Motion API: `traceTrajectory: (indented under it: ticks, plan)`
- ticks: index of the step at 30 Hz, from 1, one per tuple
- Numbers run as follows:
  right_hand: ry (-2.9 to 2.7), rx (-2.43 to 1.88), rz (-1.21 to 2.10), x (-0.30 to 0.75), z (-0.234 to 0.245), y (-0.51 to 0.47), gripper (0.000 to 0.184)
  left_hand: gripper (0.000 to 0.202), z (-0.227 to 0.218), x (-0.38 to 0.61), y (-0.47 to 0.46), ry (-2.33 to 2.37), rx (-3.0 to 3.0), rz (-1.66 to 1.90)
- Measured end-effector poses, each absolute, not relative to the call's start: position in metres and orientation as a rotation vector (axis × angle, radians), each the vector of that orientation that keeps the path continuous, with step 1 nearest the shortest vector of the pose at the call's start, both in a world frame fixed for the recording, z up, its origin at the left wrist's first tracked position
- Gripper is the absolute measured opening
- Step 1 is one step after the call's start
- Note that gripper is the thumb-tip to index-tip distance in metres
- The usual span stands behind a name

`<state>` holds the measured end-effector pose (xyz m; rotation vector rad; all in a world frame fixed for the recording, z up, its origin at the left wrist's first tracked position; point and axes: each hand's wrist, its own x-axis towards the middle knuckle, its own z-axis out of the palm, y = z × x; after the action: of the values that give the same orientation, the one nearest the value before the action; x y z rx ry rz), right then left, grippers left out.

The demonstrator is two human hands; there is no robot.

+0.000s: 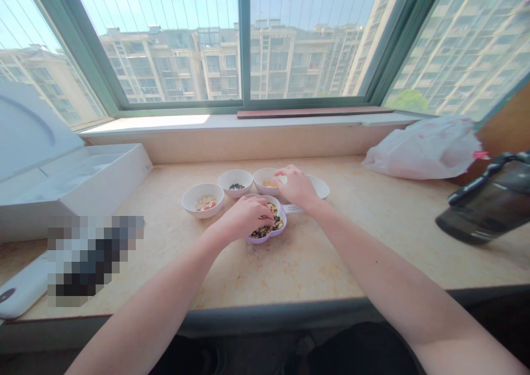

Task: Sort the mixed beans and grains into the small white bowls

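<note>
A lilac flower-shaped dish [271, 232] of mixed beans and seeds sits on the marble sill in the head view. My left hand [244, 217] rests over its near left side with the fingers curled into the mix. My right hand [295, 186] hovers just behind it, fingers bent down over a white bowl of yellow grains [265, 181]. Further left stand a white bowl of dark seeds [235, 181] and a white bowl of pale and red pieces [202, 199]. Another white bowl [321, 187] is mostly hidden behind my right hand.
An open white box [83, 181] lies at the left, with a white device [20, 289] near the front edge. A white plastic bag [426, 148] and a dark jug [488, 201] are at the right. The window ledge [248, 122] runs behind.
</note>
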<state>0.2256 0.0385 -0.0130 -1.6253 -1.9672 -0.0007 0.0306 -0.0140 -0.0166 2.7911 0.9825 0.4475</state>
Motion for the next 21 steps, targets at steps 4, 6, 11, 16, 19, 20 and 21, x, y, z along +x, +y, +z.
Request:
traceTrajectory:
  ticks: [4, 6, 11, 16, 19, 20, 21]
  plan:
    - [-1.94, -1.606, 0.018, 0.23, -0.009, 0.035, 0.023, 0.024, -0.013, 0.029, -0.015, 1.008, 2.801, 0.442]
    - [-1.918, -1.607, 0.028, 0.232, -0.007, 0.034, 0.022, 0.028, -0.011, 0.028, -0.016, 1.042, 2.808, 0.439]
    - [-1.866, -1.62, 0.063, 0.236, 0.0, 0.033, 0.022, 0.039, -0.005, 0.025, -0.02, 1.202, 2.747, 0.51]
    - [-1.843, -1.614, 0.101, 0.236, 0.004, 0.03, 0.021, 0.034, 0.003, 0.017, -0.021, 1.336, 2.551, 0.737]
    - [-1.852, -1.577, 0.108, 0.232, 0.005, 0.026, 0.02, 0.021, 0.005, 0.011, -0.02, 1.31, 2.488, 0.883]
    - [-1.861, -1.552, 0.123, 0.23, 0.005, 0.025, 0.02, 0.017, 0.006, 0.01, -0.02, 1.297, 2.48, 0.938]
    - [-1.872, -1.522, 0.149, 0.229, 0.005, 0.023, 0.02, 0.014, 0.006, 0.009, -0.02, 1.286, 2.479, 0.994]
